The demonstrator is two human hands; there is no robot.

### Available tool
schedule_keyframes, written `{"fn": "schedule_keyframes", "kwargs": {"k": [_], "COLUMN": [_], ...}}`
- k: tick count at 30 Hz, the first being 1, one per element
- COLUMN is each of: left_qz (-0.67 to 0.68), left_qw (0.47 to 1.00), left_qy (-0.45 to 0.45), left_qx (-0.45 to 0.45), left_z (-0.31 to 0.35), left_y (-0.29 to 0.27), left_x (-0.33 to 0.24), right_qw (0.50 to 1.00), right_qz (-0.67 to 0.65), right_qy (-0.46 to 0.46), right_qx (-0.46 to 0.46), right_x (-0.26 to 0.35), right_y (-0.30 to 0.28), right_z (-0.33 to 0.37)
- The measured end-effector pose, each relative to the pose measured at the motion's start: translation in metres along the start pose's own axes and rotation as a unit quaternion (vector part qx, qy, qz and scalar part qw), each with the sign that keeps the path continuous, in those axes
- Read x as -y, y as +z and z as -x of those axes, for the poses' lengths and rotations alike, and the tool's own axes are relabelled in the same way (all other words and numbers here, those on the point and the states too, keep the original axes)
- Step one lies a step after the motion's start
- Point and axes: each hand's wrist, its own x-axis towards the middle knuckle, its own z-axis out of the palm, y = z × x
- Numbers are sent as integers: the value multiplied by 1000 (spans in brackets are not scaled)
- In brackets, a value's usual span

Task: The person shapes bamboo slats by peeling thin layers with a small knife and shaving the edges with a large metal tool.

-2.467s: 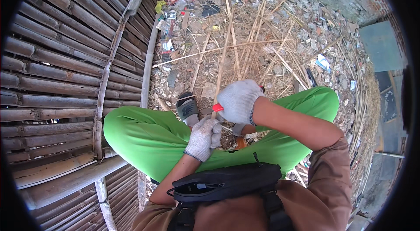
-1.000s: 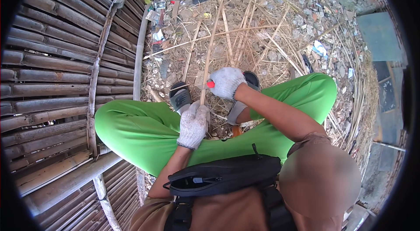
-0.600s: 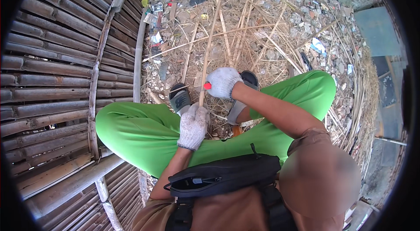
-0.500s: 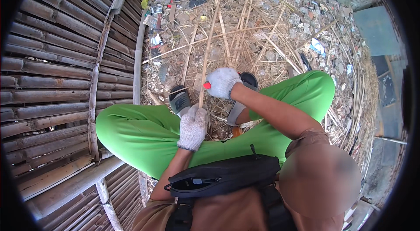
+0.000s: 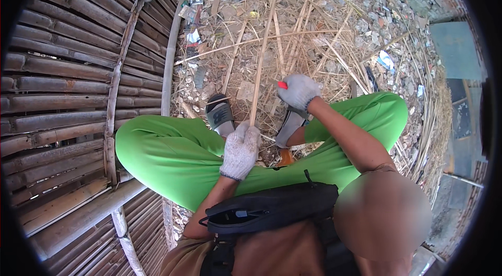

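My left hand (image 5: 241, 153), in a white knitted glove, is closed round the near end of a long, thin bamboo strip (image 5: 263, 54). The strip points away from me over the ground between my feet. To the right of it, my gloved right hand (image 5: 301, 91) is closed on a red-handled tool (image 5: 282, 85). Only the red end shows past the fingers, so its kind is hidden. A gap separates this hand from the strip.
Several other bamboo strips (image 5: 300, 25) lie across ground strewn with straw, rubble and litter. A bamboo slat wall (image 5: 68, 88) stands on the left. My sandalled feet flank the strip; an orange-brown object (image 5: 286, 158) lies near my right foot. A black bag (image 5: 272, 208) crosses my front.
My right hand has moved right, away from the bamboo strip, with the red-handled tool in it. My left hand keeps hold of the strip. The whole view has shifted slightly.
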Motion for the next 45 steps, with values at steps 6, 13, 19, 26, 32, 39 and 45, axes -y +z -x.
{"fn": "schedule_keyframes", "kwargs": {"k": [6, 13, 19, 26, 32, 39, 45], "left_qz": [-88, -104, -121, -176, -157, 368, 445], "left_qw": [994, 993, 987, 979, 984, 915, 875], "left_qy": [63, 59, 95, 98, 83, -152, -167], "left_qx": [-24, -22, -42, -30, -13, 64, 87], "left_z": [0, 2, -2, -1, 13, 7, 4], "left_y": [2, -1, 1, 1, 2, -9, -13], "left_x": [-2, -12, 2, -1, -20, -38, -29], "right_qw": [977, 979, 981, 986, 995, 997, 986], "right_qz": [74, 88, 89, 98, 51, -12, -31], "right_qy": [-197, -184, -173, -135, -18, -71, -164], "right_qx": [42, 3, -15, 0, -78, -26, 19], "right_x": [38, 38, 32, 33, -7, 3, 35], "right_y": [19, 22, 19, 7, -6, -4, 35], "right_z": [20, -9, -30, -47, -125, -88, -6]}}
